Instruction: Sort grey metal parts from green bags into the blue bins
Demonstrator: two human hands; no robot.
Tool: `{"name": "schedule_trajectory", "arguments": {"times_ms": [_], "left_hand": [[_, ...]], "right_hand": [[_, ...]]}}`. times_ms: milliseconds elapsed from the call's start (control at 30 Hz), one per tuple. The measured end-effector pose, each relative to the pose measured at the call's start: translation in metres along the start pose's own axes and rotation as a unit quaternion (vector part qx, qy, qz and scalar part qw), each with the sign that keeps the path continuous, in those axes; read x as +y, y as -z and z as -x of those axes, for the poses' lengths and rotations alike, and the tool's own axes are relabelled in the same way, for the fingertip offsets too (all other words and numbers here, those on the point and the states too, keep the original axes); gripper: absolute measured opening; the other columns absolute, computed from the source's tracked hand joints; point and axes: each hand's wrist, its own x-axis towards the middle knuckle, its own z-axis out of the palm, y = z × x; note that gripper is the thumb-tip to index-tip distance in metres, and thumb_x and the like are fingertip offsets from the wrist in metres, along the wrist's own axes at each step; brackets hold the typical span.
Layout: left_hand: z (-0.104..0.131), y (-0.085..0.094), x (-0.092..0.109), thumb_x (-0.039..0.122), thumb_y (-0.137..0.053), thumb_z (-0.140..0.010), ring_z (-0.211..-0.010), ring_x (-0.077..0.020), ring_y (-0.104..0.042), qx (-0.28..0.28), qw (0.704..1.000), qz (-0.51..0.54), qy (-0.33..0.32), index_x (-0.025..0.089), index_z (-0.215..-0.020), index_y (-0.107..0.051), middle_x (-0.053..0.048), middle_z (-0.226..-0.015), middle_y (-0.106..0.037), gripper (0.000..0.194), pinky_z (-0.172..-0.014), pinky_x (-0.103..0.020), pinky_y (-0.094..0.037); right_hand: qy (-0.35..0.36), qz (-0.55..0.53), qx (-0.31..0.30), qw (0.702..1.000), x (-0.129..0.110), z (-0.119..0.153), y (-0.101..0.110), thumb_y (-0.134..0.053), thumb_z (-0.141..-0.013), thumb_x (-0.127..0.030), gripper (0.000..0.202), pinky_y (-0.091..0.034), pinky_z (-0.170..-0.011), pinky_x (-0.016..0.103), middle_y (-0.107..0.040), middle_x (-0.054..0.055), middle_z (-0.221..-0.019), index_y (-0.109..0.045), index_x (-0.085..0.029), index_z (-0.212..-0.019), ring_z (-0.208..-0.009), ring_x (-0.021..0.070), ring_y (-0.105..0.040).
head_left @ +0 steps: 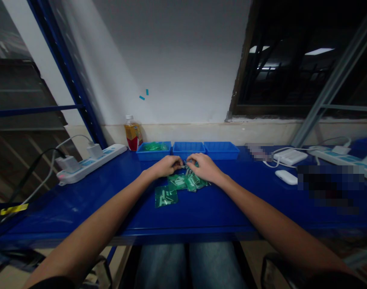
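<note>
Because the worktop (pixel 201 216) looks slick, a careless tug from the left hand (pixel 168 165) or right hand (pixel 203 166), fingers curled, exact grip unclear, could scatter the bags (pixel 167 192) lying on it beside them, spilling slim pieces (pixel 163 198) if one gapes.

Along the table's (pixel 201 214) back edge stand a bottle (pixel 133 134) and, right of it, three bins (pixel 181 153); packets (pixel 166 197) lie before them, between two power strips (pixel 94 162).
</note>
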Motion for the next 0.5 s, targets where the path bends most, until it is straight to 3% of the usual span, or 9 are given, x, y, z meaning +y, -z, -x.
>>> {"name": "schedule_trajectory", "arguments": {"times_ms": [100, 233, 367, 500], "left_hand": [[-0.001, 0.000, 0.004, 0.031, -0.053, -0.084, -0.074, -0.0152, -0.058, 0.040, 0.988, 0.147, -0.003, 0.014, -0.091, -0.053, -0.004, -0.081, -0.062, 0.018, -0.069, -0.027, -0.044], [-0.003, 0.000, 0.010, 0.035, -0.055, -0.083, -0.067, -0.0119, -0.055, 0.049, 0.955, 0.292, -0.018, 0.016, -0.087, -0.043, 0.001, -0.072, -0.056, 0.022, -0.064, -0.024, -0.041], [-0.004, 0.000, 0.013, 0.035, -0.055, -0.083, -0.068, -0.0116, -0.055, 0.043, 0.935, 0.351, -0.009, 0.017, -0.086, -0.041, 0.000, -0.071, -0.057, 0.023, -0.064, -0.025, -0.041], [-0.001, 0.002, 0.017, 0.036, -0.054, -0.084, -0.071, -0.0131, -0.057, 0.047, 0.941, 0.335, -0.016, 0.017, -0.091, -0.045, -0.002, -0.075, -0.060, 0.022, -0.067, -0.027, -0.044]], "right_hand": [[0.020, -0.016, 0.020, 0.999, -0.002, 0.000, 0.000, -0.060, -0.081, -0.018, 0.020, -0.038, -0.072, 0.028, -0.061, 0.002, -0.081, -0.058, -0.017, -0.100, -0.079, 0.0173, -0.054], [0.050, -0.022, 0.038, 0.998, -0.003, 0.000, 0.003, -0.055, -0.082, -0.014, 0.008, -0.038, -0.072, 0.028, -0.057, 0.003, -0.080, -0.056, -0.018, -0.090, -0.078, 0.0169, -0.053], [0.070, -0.017, 0.035, 0.997, -0.002, 0.000, 0.005, -0.054, -0.082, -0.013, 0.009, -0.039, -0.075, 0.029, -0.057, 0.004, -0.085, -0.055, -0.018, -0.090, -0.082, 0.0183, -0.053], [0.065, -0.006, 0.040, 0.997, -0.001, 0.001, 0.004, -0.050, -0.088, -0.018, 0.007, -0.040, -0.076, 0.030, -0.059, 0.006, -0.087, -0.054, -0.017, -0.092, -0.085, 0.0185, -0.054]]}}
